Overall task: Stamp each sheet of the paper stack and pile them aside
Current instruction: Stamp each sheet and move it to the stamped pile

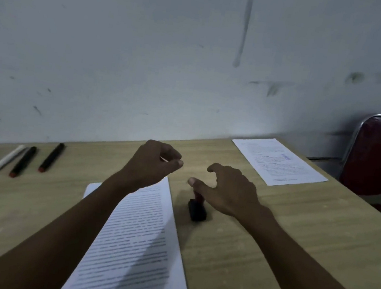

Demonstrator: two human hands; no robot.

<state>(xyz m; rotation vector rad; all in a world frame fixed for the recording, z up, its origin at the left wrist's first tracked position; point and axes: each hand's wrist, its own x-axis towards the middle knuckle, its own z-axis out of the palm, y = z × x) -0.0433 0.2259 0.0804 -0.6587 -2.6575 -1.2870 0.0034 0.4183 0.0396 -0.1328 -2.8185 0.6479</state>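
Head view showed the left hand [152, 161] apparently pinching the top sheet's [134, 240] corner; the right hand [224, 191], fingers spread, hovered over the stamp [197, 208] mid-table [292, 241]. Snatching could topple it.

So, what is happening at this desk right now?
A person is stamping papers. The left hand pinches the top corner of a printed sheet from the stack in front. The right hand hovers open just above the stamp, which stands on the wooden table. One stamped sheet lies aside at the far right. Several pens lie at the left.
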